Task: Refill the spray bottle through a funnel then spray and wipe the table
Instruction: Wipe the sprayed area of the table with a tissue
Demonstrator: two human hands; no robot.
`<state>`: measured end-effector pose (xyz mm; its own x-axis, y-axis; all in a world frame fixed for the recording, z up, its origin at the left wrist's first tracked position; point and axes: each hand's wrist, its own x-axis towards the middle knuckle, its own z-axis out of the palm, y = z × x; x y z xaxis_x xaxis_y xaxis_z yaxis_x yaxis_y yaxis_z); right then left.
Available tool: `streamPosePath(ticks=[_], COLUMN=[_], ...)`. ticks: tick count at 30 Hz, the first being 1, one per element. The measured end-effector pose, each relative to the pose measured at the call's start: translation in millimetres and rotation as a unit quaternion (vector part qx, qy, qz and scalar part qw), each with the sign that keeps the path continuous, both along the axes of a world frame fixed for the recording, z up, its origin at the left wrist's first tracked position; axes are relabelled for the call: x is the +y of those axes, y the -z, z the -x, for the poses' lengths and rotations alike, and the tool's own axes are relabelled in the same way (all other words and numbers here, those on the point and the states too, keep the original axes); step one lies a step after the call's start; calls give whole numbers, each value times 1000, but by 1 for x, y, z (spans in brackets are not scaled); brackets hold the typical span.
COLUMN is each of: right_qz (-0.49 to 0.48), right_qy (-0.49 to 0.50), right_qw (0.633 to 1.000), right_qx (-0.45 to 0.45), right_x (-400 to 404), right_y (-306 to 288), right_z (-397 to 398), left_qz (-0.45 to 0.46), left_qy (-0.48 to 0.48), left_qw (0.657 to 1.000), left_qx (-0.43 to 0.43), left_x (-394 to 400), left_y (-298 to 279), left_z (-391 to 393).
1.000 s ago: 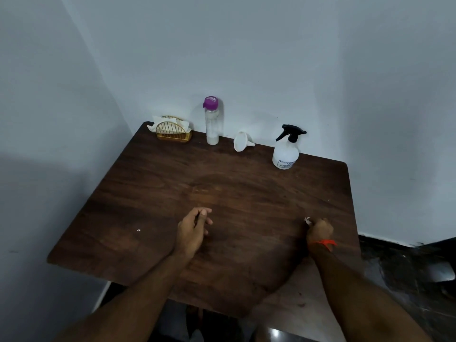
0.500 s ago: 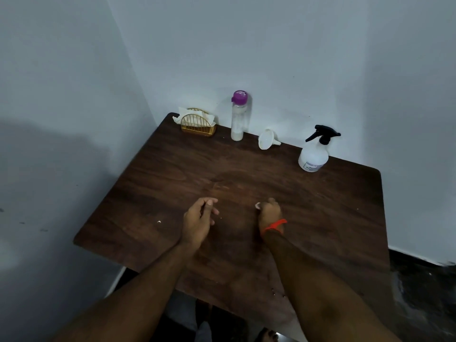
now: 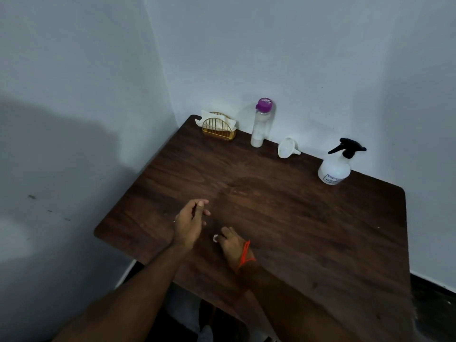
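Against the back wall, right of centre: spray bottle (image 3: 334, 170), white body, black trigger head screwed on, upright on the tabletop (image 3: 308, 230). Just left of it, funnel (image 3: 286, 148) tipped on its side, spout pointing toward the bottle, not touching it. Further left, tall clear refill bottle (image 3: 260, 124) with purple cap, upright, cap on. At the far left corner, gold wire holder (image 3: 218, 128) stuffed with white napkins. All four well apart from both hands. Near edge: left hand (image 3: 188, 224) resting loose, fingers slightly apart and curled, holding nothing. Right hand (image 3: 233, 245), orange thread at wrist, fingers pinched together on a small white scrap (image 3: 215, 238); scrap too small to identify. Refill judged not yet begun. Risks ahead: long reach across to the back row could knock the narrow refill bottle over; funnel lying loose could roll when touched; pouring with funnel poorly seated would spill onto the wood; occupied right hand leaves a weak grip for unscrewing the trigger head.
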<state>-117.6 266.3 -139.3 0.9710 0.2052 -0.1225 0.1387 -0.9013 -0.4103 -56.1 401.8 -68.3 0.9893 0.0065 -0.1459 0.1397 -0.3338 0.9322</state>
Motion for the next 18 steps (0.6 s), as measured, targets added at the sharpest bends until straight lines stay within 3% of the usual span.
streamPosePath(ticks=[3, 6, 9, 10, 11, 14, 18], right_qz=[-111, -250, -307, -300, -270, -140, -167], right_qy=[45, 222, 320, 319, 271, 52, 11], right_qw=[992, 942, 896, 899, 924, 986, 986], right_qx=[-25, -18, 14, 17, 28, 80, -26], right_x=[-16, -31, -36, -31, -25, 6, 41], right_y=[-11, -41, -35, -32, -26, -14, -9], right_z=[-15, -38, -50, -50, -51, -52, -82], left_qz=[10, 14, 17, 16, 17, 20, 18], left_qy=[-4, -12, -23, -27, -32, -48, -60], left_qw=[1000, 1000, 999, 999, 999, 999, 997], left_qx=[-8, -19, -18, -18, -18, -17, -33], left_x=[-3, 3, 15, 19, 22, 31, 42], left_y=[-2, -5, -1, 1, 2, 5, 2], left_z=[-2, -4, -8, -10, -12, -21, -33])
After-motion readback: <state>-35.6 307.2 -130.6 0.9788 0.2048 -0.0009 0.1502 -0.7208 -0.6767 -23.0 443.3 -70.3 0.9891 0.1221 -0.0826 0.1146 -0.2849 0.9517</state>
